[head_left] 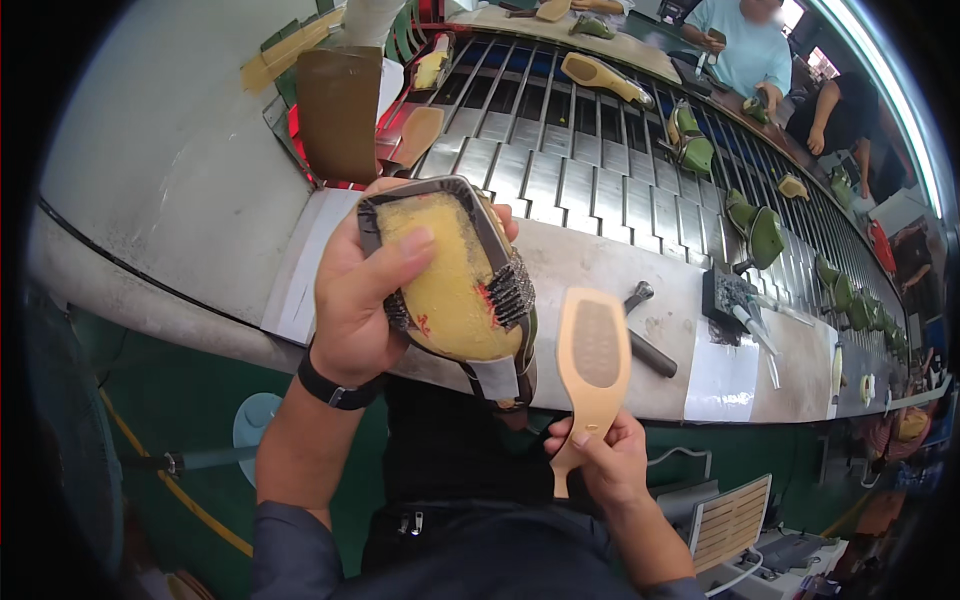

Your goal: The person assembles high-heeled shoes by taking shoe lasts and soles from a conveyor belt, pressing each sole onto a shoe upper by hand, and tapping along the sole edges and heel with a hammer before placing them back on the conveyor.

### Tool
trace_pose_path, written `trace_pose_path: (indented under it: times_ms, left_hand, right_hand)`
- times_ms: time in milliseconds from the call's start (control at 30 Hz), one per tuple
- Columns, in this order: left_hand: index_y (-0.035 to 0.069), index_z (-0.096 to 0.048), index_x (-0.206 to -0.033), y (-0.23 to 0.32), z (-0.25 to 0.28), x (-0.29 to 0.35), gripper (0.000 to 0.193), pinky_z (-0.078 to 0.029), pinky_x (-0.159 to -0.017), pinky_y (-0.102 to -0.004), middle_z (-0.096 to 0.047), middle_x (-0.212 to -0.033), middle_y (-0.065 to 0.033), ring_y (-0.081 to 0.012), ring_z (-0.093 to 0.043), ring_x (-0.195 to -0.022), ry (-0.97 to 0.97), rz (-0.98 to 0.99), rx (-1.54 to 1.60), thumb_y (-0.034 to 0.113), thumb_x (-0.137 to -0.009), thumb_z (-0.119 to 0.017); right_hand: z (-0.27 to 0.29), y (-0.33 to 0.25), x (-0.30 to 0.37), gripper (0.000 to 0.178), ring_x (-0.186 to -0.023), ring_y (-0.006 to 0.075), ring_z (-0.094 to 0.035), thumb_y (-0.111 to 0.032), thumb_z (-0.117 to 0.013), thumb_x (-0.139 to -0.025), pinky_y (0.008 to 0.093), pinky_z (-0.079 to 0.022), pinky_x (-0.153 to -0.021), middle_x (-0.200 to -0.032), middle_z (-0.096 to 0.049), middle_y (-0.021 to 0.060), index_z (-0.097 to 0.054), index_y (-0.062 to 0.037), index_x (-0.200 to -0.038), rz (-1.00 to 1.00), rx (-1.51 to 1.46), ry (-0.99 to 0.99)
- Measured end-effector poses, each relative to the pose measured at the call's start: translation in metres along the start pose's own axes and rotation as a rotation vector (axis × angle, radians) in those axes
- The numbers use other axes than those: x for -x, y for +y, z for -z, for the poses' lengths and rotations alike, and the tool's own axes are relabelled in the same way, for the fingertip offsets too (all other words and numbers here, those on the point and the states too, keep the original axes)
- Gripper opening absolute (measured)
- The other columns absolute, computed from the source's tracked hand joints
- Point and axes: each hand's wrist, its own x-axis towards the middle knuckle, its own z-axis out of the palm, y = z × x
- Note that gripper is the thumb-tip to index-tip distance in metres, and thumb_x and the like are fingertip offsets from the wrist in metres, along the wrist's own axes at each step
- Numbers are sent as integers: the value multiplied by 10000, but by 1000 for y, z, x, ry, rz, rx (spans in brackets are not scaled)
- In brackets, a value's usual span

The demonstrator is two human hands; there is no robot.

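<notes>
My left hand (pixel 355 310) grips a lasted shoe upper (pixel 455 265), turned bottom up, its thumb pressed on the yellow underside. The upper has a dark folded edge, dark gathered patches at both sides and a few red marks. In my right hand (pixel 610 460) is a tan shoe sole (pixel 594 370), pinched at its narrow end between thumb and fingers. The sole stands roughly upright, to the right of the upper and apart from it. Its broad end carries a greyish textured oval. Parts of my left fingers are hidden behind the upper.
A hammer (pixel 652 352) lies on the bench right of the sole, near a dark block with brushes (pixel 730 296) and white paper (pixel 720 380). Beyond runs a slatted conveyor (pixel 560 170) bearing green lasted uppers (pixel 760 238). A brown panel (pixel 340 115) stands at left. A co-worker (pixel 745 45) sits opposite.
</notes>
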Motion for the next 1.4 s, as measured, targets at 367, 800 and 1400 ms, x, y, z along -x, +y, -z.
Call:
trace_pose_path:
  times_ms: [367, 800, 1400]
  left_hand:
    - [-38, -488, -1348, -17, -24, 10, 467, -585, -1040, -476, -674, -1313, -310, -350, -713, -1191, -66, 158, -124, 187, -987, -680]
    - [-28, -545, -1321, -19, -26, 8, 425, -551, -1046, -394, -718, -1262, -195, -244, -708, -1173, -82, 141, -98, 120, -966, -726]
    - [41, -305, -1616, -14, -15, 5, 740, -592, -1040, -469, -652, -1334, -322, -351, -698, -1225, -61, 90, -191, 239, -1004, -673]
  right_hand:
    - [-76, -106, -60, 473, -997, 123, -656, -163, -756, -985, 284, -529, -879, -1090, -712, 70, -594, 67, -1365, 500, 234, -169]
    - [-86, -123, -68, 460, -1052, 127, -671, -66, -819, -916, 306, -552, -947, -1193, -714, 76, -658, 37, -1335, 480, 280, -327]
    - [-54, -94, -64, 399, -901, 182, -737, -314, -523, -1144, 333, -616, -805, -1080, -755, 142, -641, 41, -1283, 355, 220, -176]
